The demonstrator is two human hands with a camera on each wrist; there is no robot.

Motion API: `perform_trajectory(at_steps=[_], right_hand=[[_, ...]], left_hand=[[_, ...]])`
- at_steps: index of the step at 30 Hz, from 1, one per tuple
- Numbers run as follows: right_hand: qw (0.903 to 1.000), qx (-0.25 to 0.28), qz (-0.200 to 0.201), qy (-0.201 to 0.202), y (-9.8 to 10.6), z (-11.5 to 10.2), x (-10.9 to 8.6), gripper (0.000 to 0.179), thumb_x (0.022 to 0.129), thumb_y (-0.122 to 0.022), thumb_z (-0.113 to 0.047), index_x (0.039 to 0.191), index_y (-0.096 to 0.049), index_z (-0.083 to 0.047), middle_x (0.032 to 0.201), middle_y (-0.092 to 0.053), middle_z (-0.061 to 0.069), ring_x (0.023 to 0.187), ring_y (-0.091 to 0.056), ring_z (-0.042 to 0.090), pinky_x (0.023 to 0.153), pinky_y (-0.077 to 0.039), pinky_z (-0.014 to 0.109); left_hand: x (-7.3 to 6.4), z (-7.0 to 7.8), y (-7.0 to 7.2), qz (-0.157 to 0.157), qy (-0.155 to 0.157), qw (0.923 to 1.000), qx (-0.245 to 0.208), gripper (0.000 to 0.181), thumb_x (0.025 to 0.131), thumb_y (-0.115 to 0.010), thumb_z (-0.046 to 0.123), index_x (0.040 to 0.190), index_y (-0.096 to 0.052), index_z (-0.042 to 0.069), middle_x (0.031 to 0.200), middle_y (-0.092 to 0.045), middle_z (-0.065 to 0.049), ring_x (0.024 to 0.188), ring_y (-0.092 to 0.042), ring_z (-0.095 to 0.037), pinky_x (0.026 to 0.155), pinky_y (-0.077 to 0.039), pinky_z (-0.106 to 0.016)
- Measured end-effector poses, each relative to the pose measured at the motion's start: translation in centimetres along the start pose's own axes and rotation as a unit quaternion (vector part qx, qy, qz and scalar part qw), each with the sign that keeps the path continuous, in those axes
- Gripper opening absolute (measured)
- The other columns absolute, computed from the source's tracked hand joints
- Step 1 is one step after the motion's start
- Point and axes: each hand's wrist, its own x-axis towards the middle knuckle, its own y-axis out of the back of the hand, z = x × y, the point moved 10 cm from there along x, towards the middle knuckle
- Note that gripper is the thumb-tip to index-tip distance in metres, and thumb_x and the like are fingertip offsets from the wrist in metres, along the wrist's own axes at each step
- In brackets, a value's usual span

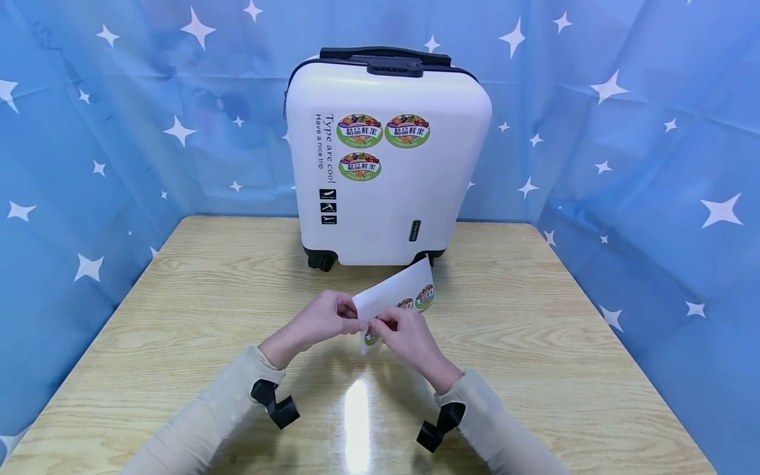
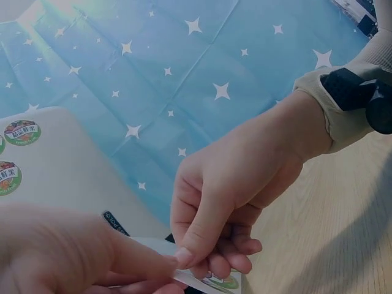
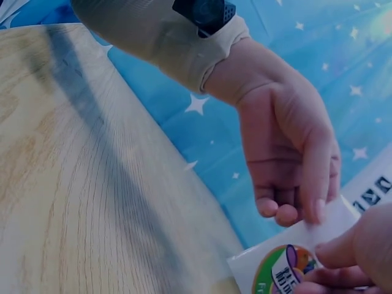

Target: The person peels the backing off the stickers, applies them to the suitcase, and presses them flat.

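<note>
A white sheet of oval fruit stickers [image 1: 380, 298] is held up at a slant over the table in the head view. My left hand [image 1: 325, 318] pinches its left edge between thumb and fingers. At the sheet's lower edge, the thumb and fingertips of my right hand [image 1: 410, 336] pinch beside an oval sticker [image 1: 371, 336]. That sticker [image 3: 278, 272] shows larger in the right wrist view, green-rimmed and partly covered by the right fingers. Behind the hands stands a white suitcase [image 1: 380, 221], with three matching stickers [image 1: 359, 167] on its upper front.
The suitcase stands upright on black wheels [image 1: 321, 260] at the back of the wooden table [image 1: 237, 264]. Blue cloth [image 1: 148, 165] with white stars hangs behind and along both sides. Black wrist mounts [image 1: 276, 404] sit on both sleeves.
</note>
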Motion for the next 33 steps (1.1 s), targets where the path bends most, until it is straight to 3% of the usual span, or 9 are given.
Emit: perform_trajectory(at_steps=[10, 16, 24, 33], right_hand=[[0.9997, -0.010, 0.016, 0.013, 0.8, -0.9, -0.8, 0.011, 0.086, -0.067, -0.017, 0.078, -0.068, -0.009, 0.066, -0.059, -0.006, 0.056, -0.049, 0.006, 0.050, -0.042, 0.022], [0.9992, -0.008, 0.027, 0.027, 1.2, -1.7, -1.0, 0.010, 0.083, -0.069, -0.013, 0.074, -0.067, -0.009, 0.063, -0.058, -0.006, 0.056, -0.049, 0.007, 0.051, -0.041, 0.022], [0.9993, 0.003, 0.033, 0.019, 1.5, -1.7, -1.2, 0.008, 0.083, -0.070, -0.012, 0.076, -0.068, -0.008, 0.065, -0.060, -0.005, 0.057, -0.050, 0.005, 0.051, -0.044, 0.022], [0.9989, 0.000, 0.046, 0.007, 1.8, -1.8, -1.7, 0.009, 0.080, -0.070, -0.009, 0.074, -0.066, -0.006, 0.063, -0.058, -0.005, 0.056, -0.049, 0.005, 0.051, -0.043, 0.022]], left_hand=[[0.4, 0.8, -0.3, 0.015, -0.014, 0.9994, -0.027, 0.012, 0.082, -0.070, 0.010, 0.086, -0.065, 0.000, 0.077, -0.064, -0.006, 0.068, -0.058, -0.015, 0.065, -0.050, -0.035], [0.3, 0.7, -0.4, 0.035, -0.003, 0.9986, -0.040, 0.010, 0.082, -0.070, 0.008, 0.084, -0.064, 0.000, 0.075, -0.064, -0.006, 0.066, -0.059, -0.015, 0.060, -0.049, -0.028], [0.4, 1.0, -0.4, 0.051, -0.003, 0.9984, -0.026, 0.009, 0.081, -0.071, 0.010, 0.082, -0.066, 0.003, 0.073, -0.065, -0.004, 0.064, -0.059, -0.015, 0.057, -0.046, -0.028], [0.1, 1.1, -0.8, 0.047, -0.006, 0.9984, -0.029, 0.008, 0.081, -0.072, 0.010, 0.080, -0.066, 0.003, 0.071, -0.065, -0.004, 0.063, -0.060, -0.014, 0.060, -0.049, -0.031]])
